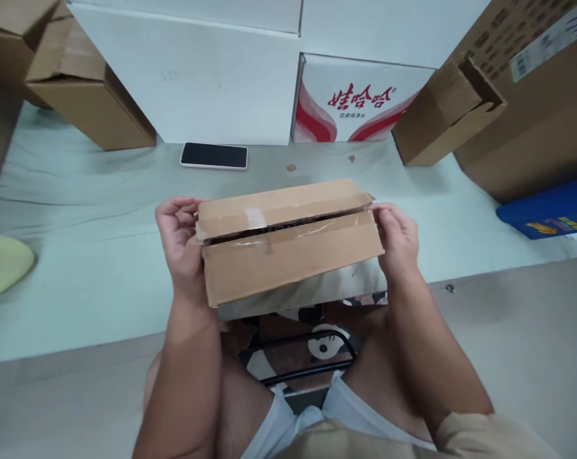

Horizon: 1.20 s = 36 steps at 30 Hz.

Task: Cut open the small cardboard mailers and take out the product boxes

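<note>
A brown cardboard box [295, 255] is held between my two hands, over the near edge of the pale green surface. Its two long top flaps are slightly apart, with a dark gap between them and strips of clear tape along their edges. My left hand [179, 237] is closed on the box's left end, thumb toward me and fingers behind. On the right end, my right hand [397, 237] grips near the flap corner, its fingers partly hidden. Inside the gap some dark printing shows, too little to read.
A phone [214, 156] lies beyond the box, before stacked white cartons [221, 83]. Brown boxes stand at the left [87, 95] and right [444, 115]. A blue package [551, 207] lies far right, a yellow object [4, 264] far left. Small cardboard scraps [291, 167] dot the surface.
</note>
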Available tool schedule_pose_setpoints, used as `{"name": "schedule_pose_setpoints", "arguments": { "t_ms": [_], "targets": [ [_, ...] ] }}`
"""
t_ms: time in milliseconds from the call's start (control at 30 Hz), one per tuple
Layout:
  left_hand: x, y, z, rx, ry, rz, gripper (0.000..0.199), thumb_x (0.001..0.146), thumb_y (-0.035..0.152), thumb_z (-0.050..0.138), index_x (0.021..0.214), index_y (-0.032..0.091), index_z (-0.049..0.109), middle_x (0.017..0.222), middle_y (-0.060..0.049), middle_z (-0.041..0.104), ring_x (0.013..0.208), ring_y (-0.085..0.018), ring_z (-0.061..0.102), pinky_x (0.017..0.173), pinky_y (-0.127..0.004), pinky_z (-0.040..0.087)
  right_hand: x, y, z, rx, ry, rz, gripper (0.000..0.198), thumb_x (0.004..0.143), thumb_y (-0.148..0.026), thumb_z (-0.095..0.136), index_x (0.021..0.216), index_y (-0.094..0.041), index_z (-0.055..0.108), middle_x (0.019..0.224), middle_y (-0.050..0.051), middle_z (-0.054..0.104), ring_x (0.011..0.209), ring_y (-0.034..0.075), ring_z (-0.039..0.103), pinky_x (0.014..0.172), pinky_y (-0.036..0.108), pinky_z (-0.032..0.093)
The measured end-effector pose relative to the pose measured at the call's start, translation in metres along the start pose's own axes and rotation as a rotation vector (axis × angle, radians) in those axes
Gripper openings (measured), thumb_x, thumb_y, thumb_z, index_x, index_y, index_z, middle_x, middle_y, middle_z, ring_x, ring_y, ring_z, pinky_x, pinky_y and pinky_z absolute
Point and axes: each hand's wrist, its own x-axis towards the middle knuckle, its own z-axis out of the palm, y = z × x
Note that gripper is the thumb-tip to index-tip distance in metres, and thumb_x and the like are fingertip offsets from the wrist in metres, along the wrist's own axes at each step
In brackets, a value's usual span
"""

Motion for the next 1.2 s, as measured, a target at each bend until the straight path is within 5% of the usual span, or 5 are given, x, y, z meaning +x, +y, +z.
{"name": "schedule_pose_setpoints", "arguments": {
  "t_ms": [233,467,633,800,1200],
  "targets": [
    [0.003,0.018,0.001,0.189,0.012,0.089,0.040,0.075,0.042,0.088,0.101,0.028,0.062,0.096,0.002,0.066,0.093,-0.016,0.061,0.081,-0.036,0.049,-0.021,-0.056,0.007,0.498,0.063,-0.288,0.034,0.091,-0.045,0.061,0.066,-0.023,0.068,0.060,0.000,0.066,0.066,0.017,0.068,0.072,0.034,0.054],
    [-0.006,0.067,0.023,0.473,0.079,0.063,0.032,0.078,0.032,0.083,0.062,0.021,0.058,0.057,0.004,0.052,0.053,-0.008,0.040,0.043,-0.024,0.027,-0.016,-0.069,-0.014,0.500,-0.578,-0.459,0.024,0.101,-0.030,0.056,0.089,-0.023,0.076,0.038,-0.008,0.055,0.038,0.011,0.057,0.069,0.030,0.053],
    [-0.006,0.077,0.018,0.549,-0.172,0.094,0.016,0.079,0.024,0.074,0.095,0.024,0.078,0.102,-0.001,0.078,0.096,-0.019,0.070,0.088,-0.032,0.056,-0.009,-0.075,-0.021,0.284,-0.712,-0.404,0.013,0.094,-0.037,0.070,0.096,-0.028,0.080,0.066,-0.002,0.076,0.078,0.016,0.077,0.093,0.032,0.054],
    [-0.002,0.084,0.004,0.730,-0.654,0.101,0.034,0.097,0.043,0.053,0.121,0.042,0.077,0.150,0.004,0.057,0.140,-0.030,0.047,0.125,-0.049,0.029,-0.003,-0.084,-0.024,0.032,-0.976,-0.536,0.047,0.103,-0.055,0.044,0.119,-0.027,0.078,0.125,0.005,0.077,0.141,0.026,0.056,0.120,0.044,0.037],
    [-0.001,0.077,-0.010,0.625,-0.628,-0.005,0.044,0.093,0.064,0.049,0.093,0.039,0.085,0.142,0.002,0.052,0.141,-0.033,0.041,0.129,-0.045,0.023,-0.016,-0.097,-0.026,-0.136,-0.878,-0.550,0.056,0.104,-0.053,0.031,0.087,-0.026,0.077,0.109,0.006,0.074,0.147,0.030,0.047,0.131,0.049,0.020]
  ]
}}
